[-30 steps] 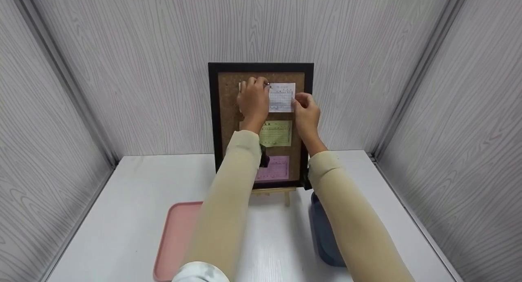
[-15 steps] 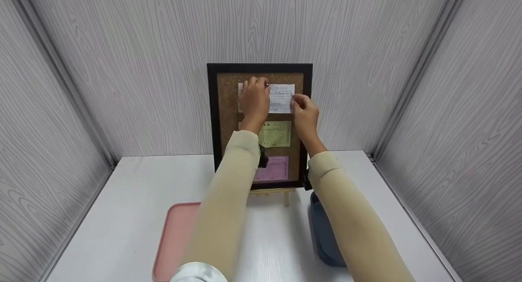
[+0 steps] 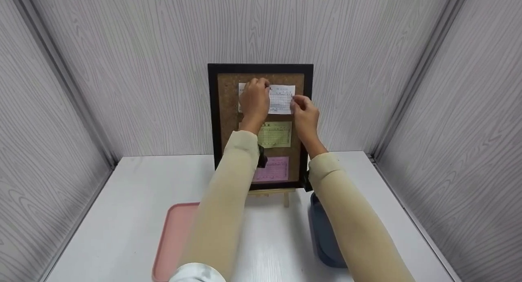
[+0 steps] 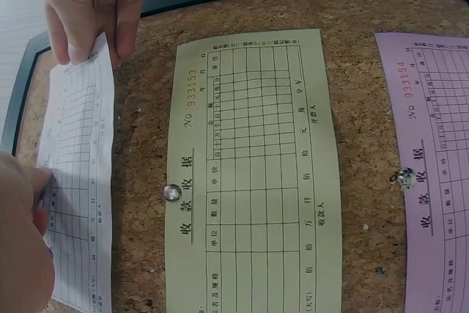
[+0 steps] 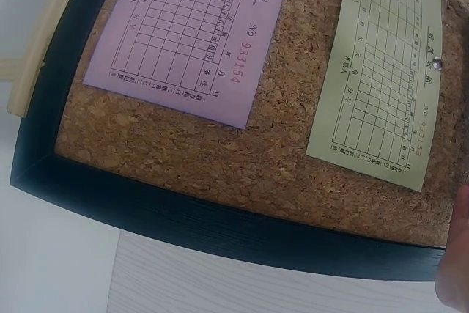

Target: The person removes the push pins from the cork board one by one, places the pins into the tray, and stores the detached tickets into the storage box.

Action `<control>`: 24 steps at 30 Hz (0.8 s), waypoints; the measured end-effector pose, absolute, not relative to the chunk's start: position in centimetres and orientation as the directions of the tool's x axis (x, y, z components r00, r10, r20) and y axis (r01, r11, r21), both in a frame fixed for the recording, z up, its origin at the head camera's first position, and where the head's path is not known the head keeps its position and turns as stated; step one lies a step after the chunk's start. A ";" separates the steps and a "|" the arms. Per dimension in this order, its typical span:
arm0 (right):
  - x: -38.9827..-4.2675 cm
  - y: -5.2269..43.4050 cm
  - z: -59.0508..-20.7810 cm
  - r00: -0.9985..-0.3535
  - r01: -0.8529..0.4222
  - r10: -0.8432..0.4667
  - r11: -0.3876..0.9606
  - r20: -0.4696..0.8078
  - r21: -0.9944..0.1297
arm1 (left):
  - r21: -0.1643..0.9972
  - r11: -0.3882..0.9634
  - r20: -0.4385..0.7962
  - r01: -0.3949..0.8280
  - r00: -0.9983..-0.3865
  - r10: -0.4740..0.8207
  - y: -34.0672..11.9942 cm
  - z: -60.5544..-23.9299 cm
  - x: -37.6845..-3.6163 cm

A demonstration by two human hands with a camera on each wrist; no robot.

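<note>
A white receipt slip [image 3: 281, 99] lies against the upper part of a framed corkboard [image 3: 229, 106]. My left hand [image 3: 255, 99] is at the slip's top middle, fingertips pinched on a small pushpin mostly hidden by the fingers. With thumb and fingers, my right hand [image 3: 306, 114] pinches the slip's right edge; in the left wrist view that edge lifts off the cork. Below hang a yellow-green receipt [image 4: 253, 181] and a pink receipt [image 5: 194, 34], each held by one clear pushpin, such as the yellow-green slip's pushpin [image 4: 172, 193]. The right wrist view shows only a bit of hand.
The board leans on a small wooden easel [image 3: 286, 199] on a white table [image 3: 269, 241]. A pink tray [image 3: 175, 237] is at the front left, partly under the left sleeve. A dark blue tray [image 3: 322, 237] sits beneath the right forearm. Grey wood-grain panels [image 3: 163, 70] enclose three sides.
The left fingertips have closed further over the pushpin, whose dark tip showed earlier. The slip's right side has dropped slightly and the right hand has shifted a little inward along its edge.
</note>
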State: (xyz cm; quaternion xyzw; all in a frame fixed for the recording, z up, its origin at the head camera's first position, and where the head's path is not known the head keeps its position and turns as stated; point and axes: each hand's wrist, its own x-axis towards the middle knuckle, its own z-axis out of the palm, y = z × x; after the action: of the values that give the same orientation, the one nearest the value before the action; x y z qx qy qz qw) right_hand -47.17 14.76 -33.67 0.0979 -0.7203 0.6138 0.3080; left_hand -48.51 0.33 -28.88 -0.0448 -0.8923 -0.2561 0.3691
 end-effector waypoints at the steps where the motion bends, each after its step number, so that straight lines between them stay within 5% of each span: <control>1: -47.1 14.7 -33.7 -0.791 -0.520 0.236 0.227 0.564 -0.824 | 0.419 0.867 0.684 0.268 -0.722 -0.107 0.3 -28.9 -48.6; 24: -47.0 14.7 -33.9 -0.779 -0.524 0.194 0.321 0.596 -0.789 | 0.435 0.847 0.692 0.305 -0.715 -0.098 -0.2 -29.0 -48.4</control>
State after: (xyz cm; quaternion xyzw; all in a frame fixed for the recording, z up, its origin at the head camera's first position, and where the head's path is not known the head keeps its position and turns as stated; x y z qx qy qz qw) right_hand -46.98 14.66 -33.86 0.1100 -0.7496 0.5722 0.3139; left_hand -48.43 -0.17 -28.96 -0.0585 -0.8857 -0.2705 0.3728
